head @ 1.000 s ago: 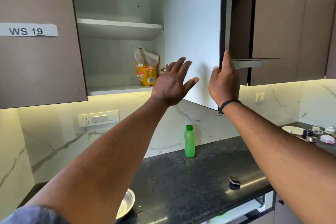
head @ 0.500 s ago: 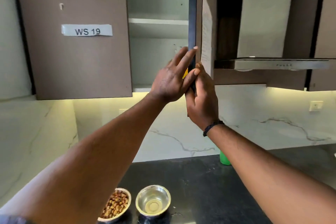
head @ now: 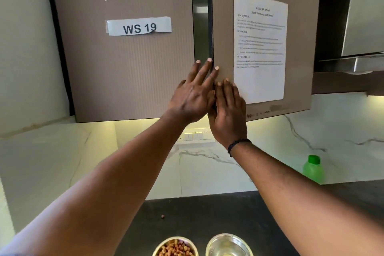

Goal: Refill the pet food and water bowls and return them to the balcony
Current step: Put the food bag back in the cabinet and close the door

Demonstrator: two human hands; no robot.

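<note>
Two steel bowls stand on the dark counter at the bottom edge: the food bowl (head: 175,247) holds brown kibble, the water bowl (head: 228,245) to its right holds water. Both my hands are raised at the overhead cabinet. My left hand (head: 193,93) lies with straight fingers across the edge of the right cabinet door (head: 224,27). My right hand (head: 228,110) presses flat on that door's lower left corner. The door stands almost closed, with a narrow dark gap left. The food bag is hidden behind it.
A green bottle (head: 313,170) stands on the counter (head: 228,210) at the right against the marble wall. One loose kibble piece (head: 163,216) lies on the counter. The left cabinet door (head: 124,68) carries a "WS 19" label. A range hood (head: 353,62) juts out at right.
The right cabinet door has swung from wide open to almost closed under my hands. My view has shifted, bringing both bowls into sight below.
</note>
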